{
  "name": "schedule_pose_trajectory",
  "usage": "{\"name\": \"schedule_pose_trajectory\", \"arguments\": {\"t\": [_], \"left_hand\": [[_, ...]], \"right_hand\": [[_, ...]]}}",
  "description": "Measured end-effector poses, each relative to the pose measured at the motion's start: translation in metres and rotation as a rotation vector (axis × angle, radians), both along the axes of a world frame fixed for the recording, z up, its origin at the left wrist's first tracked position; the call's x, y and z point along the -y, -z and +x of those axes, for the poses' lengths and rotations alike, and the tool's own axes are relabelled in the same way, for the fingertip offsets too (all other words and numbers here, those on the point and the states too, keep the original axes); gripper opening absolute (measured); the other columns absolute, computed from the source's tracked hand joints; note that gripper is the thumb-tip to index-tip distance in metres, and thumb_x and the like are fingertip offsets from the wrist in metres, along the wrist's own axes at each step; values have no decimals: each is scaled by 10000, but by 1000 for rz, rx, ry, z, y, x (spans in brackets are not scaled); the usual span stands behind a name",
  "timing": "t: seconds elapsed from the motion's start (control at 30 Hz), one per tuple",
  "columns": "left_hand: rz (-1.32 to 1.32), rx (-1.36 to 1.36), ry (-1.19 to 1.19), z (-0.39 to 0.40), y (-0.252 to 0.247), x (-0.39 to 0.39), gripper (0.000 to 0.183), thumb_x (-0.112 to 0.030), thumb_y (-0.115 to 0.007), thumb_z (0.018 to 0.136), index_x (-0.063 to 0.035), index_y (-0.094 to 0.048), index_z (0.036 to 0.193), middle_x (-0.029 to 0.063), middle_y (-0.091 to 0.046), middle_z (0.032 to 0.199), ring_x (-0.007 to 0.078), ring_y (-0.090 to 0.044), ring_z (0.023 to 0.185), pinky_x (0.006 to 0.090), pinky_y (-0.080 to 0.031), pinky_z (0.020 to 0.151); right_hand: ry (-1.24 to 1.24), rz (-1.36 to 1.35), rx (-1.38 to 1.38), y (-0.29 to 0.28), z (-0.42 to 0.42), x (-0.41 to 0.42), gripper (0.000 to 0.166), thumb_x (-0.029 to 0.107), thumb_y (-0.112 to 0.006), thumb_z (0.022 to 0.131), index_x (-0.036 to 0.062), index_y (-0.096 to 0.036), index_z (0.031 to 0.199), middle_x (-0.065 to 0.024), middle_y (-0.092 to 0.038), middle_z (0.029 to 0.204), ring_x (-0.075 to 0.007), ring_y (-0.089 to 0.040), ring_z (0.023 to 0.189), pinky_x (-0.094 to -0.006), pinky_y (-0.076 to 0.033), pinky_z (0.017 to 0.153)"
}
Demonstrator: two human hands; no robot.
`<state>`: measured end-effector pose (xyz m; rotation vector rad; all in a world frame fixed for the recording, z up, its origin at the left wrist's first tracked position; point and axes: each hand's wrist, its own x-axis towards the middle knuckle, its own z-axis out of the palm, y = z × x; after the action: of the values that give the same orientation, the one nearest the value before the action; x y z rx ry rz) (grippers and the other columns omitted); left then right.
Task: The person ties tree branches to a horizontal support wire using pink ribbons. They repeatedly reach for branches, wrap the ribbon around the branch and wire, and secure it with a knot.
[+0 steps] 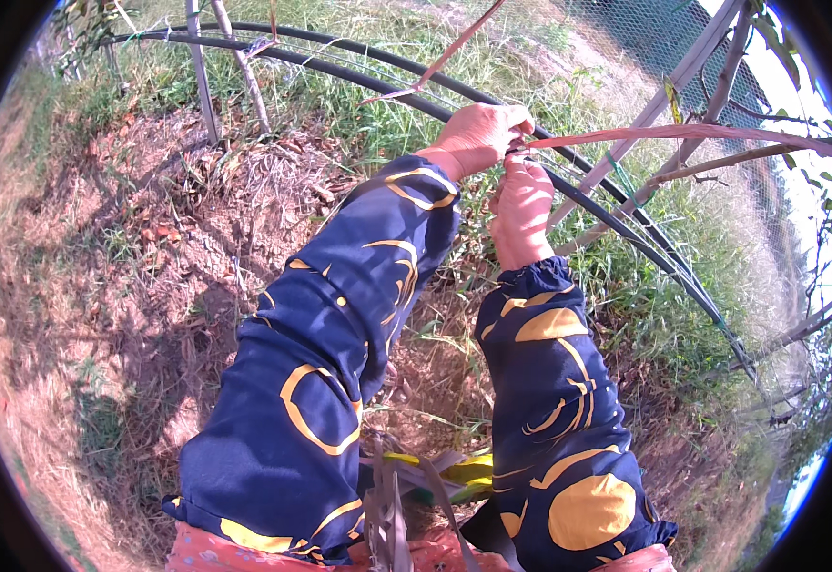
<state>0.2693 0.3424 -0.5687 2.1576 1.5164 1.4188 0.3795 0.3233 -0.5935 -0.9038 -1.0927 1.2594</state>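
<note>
My left hand [479,137] and my right hand [523,204] meet at the nearer of two black hoses [380,84], their fingertips almost touching. A flat pinkish plastic strip [680,133] runs from my fingers to the right, towards a tree branch [736,159]. Both hands are closed around the near end of this strip; the exact grip is hidden by the fingers. Another pink strip [452,53] hangs on the hoses up and left of my hands. Navy sleeves with yellow shapes cover my forearms. Loose greyish strips [389,511] hang at my waist.
Wooden stakes [203,75] stand at the upper left. A slanting wooden pole [648,114] crosses the hoses on the right, with green twine [623,179] tied near it. Netting [645,43] lies beyond. Grass and dry, reddish soil [173,286] cover the ground.
</note>
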Motion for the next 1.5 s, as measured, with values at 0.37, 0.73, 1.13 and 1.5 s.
{"name": "schedule_pose_trajectory", "arguments": {"t": [0.37, 0.73, 1.13, 1.5], "left_hand": [[6, -107, 96, 8, -12, 9, 160, -147, -558, 824, -91, -617, 962, 107, -641, 797, 201, -625, 753, 300, -488, 678], [-105, 114, -10, 26, -4, 65, 217, -181, -522, 890, -59, -585, 1059, 64, -641, 839, 137, -612, 765, 264, -486, 689], [-1384, -675, 286, 43, 279, 311, 473, -466, -528, 829, -20, -599, 973, 142, -590, 864, 252, -571, 832, 351, -450, 785], [-1168, -138, 512, 124, 164, 278, 246, -246, -477, 889, -60, -567, 1023, 47, -624, 737, 166, -598, 734, 326, -469, 679]], "right_hand": [[-284, 943, 1420, -7, 73, -8, 172, 192, -465, 818, 36, -537, 824, -166, -578, 700, -326, -570, 655, -403, -454, 604], [-1312, -324, 1459, 102, 255, 163, 393, 365, -463, 877, 6, -623, 893, -111, -641, 807, -215, -615, 753, -351, -469, 735], [-1175, -100, 1059, 130, 302, 219, 367, 373, -498, 862, 43, -643, 931, -156, -646, 846, -310, -616, 796, -377, -469, 748], [-1292, -775, 346, 134, 254, 220, 654, 565, -321, 911, -14, -560, 1101, -177, -600, 1077, -281, -581, 1004, -396, -446, 884]]}}
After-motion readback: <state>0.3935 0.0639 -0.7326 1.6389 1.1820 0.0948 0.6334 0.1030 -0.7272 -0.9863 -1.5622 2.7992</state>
